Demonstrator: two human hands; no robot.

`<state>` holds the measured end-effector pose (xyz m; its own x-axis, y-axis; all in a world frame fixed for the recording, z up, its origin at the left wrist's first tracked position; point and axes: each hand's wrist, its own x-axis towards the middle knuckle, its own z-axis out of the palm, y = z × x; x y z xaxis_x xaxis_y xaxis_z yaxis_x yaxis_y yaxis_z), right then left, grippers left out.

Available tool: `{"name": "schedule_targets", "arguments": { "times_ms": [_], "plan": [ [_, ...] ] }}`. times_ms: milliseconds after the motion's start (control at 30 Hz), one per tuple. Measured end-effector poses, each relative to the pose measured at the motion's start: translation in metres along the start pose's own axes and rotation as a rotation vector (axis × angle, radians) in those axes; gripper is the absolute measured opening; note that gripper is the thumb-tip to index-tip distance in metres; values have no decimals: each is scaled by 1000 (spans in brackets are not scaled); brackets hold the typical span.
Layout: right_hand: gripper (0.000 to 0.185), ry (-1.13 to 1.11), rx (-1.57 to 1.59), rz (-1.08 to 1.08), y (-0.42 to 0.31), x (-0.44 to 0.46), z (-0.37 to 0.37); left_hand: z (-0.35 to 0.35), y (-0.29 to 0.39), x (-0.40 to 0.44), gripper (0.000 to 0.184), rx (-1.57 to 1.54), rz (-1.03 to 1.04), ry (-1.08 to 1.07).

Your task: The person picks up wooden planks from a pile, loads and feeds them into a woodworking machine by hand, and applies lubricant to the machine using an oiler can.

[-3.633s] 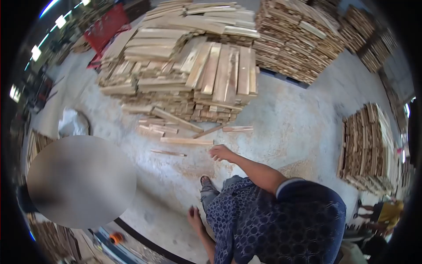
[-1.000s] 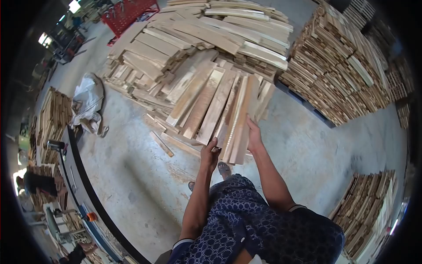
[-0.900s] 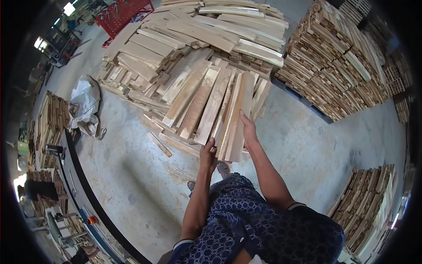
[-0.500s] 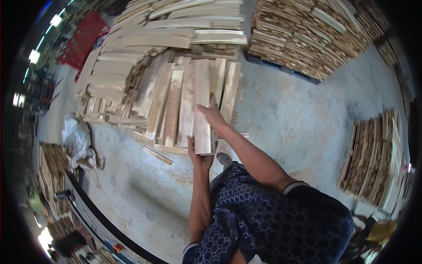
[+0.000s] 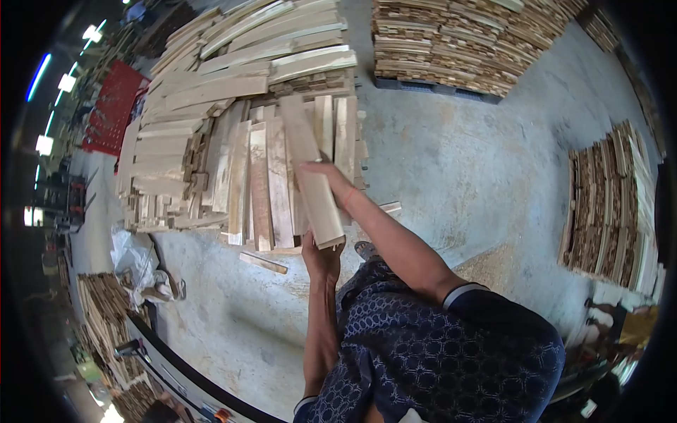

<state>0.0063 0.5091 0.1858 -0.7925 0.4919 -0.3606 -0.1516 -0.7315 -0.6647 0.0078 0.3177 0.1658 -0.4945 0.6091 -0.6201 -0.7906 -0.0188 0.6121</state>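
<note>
A pale wooden board (image 5: 310,169) is held out in front of me, slanting with its far end to the left. My left hand (image 5: 323,259) grips its near end from below, with part of the fingers hidden under the wood. Farther up, my right hand (image 5: 330,182) clasps the board's right edge, thumb on top. Beneath and beyond it lies a stack of loose boards (image 5: 259,187), several side by side pointing away from me. Whether the held piece is one board or two laid together, I cannot tell.
Crosswise boards (image 5: 218,84) are heaped behind. A tall wood stack (image 5: 437,42) sits on a blue pallet (image 5: 437,90); another stack (image 5: 606,208) stands right. A loose stick (image 5: 264,264) lies on the floor near a white plastic bag (image 5: 134,257). A black-edged machine or table (image 5: 190,366) is lower left.
The board has turned from nearly straight ahead to a slant, its far end swinging left. Both hands still hold it. My view has shifted to the right.
</note>
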Motion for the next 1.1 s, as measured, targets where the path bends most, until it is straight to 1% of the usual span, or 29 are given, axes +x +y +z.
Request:
{"name": "schedule_targets", "arguments": {
  "times_ms": [33, 67, 133, 167, 200, 233, 267, 333, 367, 400, 467, 500, 567, 600, 633, 667, 700, 733, 767, 800, 833, 867, 900, 967, 1033, 1067, 1100],
  "plan": [
    [67, -3, 51, 107, -10, -8, -2, 11, 8, -9, 68, 85, 6, 36],
    [67, -29, 34, 123, -14, -9, -9, 12, 18, -13, 68, 63, 29, 52],
    [54, -35, 212, 93, -18, -7, -23, 7, 37, -16, 85, -287, -159, -207],
    [54, -60, 192, 119, -16, -6, -29, 0, 35, -6, 85, -314, -131, -193],
    [51, -50, 247, 104, -14, -3, -36, -9, 30, 15, 89, -352, -197, -268],
    [49, -37, 303, 87, -10, 1, -39, -3, 38, 21, 94, -386, -263, -349],
    [49, -56, 284, 104, -5, 3, -42, 7, 39, 25, 95, -216, -185, -302],
    [48, 88, 216, 60, 2, 1, -44, -6, 31, 44, 87, -269, -200, -289],
    [48, 79, 200, 68, 2, 1, -46, -12, 25, 49, 83, -307, -194, -303],
    [48, 81, 172, 59, 1, 1, -48, -11, 27, 47, 83, -320, -186, -306],
    [48, 88, 132, 53, -1, -5, -55, -10, 29, 44, 76, -183, -143, -278],
    [49, 95, 111, 23, -3, -8, -59, -10, 29, 47, 76, -202, -137, -281],
    [50, 91, 57, 8, -6, -13, -66, -10, 31, 58, 73, 35, -128, -266],
    [53, 60, 80, -30, -9, -16, -68, -8, 31, 66, 82, 64, -127, -348],
    [55, 28, 103, -64, -11, -18, -73, 0, 29, 62, 82, 29, -114, -347],
    [62, 30, 71, -62, -12, -20, -78, 8, 24, 57, 88, 226, 28, -199],
    [62, 29, 42, -47, -10, -22, -83, 17, 25, 46, 94, 425, 160, -44],
    [64, 63, 67, -55, -7, -24, -88, 32, 40, 23, 103, 513, 267, -106],
    [67, 98, 94, -67, -6, -28, -91, 43, 50, 3, 100, 522, 307, -194],
    [67, 101, 71, -60, -5, -34, -93, 45, 42, -3, 96, 613, 402, -141],
    [70, 60, 97, -107, -4, -40, -93, 47, 34, -13, 93, 709, 500, -84],
    [72, 15, 128, -155, -3, -44, -91, 50, 28, -24, 93, 694, 504, -81],
    [72, 11, 119, -153, -1, -46, -95, 55, 27, -40, 90, 722, 500, -45],
    [75, -103, 222, -152, 8, -49, -108, 56, 24, -65, 88, 743, 496, -6],
    [82, -132, 202, -129, 11, -62, -98, 51, 19, -88, 88, 854, 611, 46],
    [84, -214, 210, -102, 11, -71, -89, 45, 16, -98, 89, 870, 527, 57],
    [87, -298, 219, -69, 13, -80, -76, 39, 23, -109, 89, 865, 532, 79]
  ]
}}
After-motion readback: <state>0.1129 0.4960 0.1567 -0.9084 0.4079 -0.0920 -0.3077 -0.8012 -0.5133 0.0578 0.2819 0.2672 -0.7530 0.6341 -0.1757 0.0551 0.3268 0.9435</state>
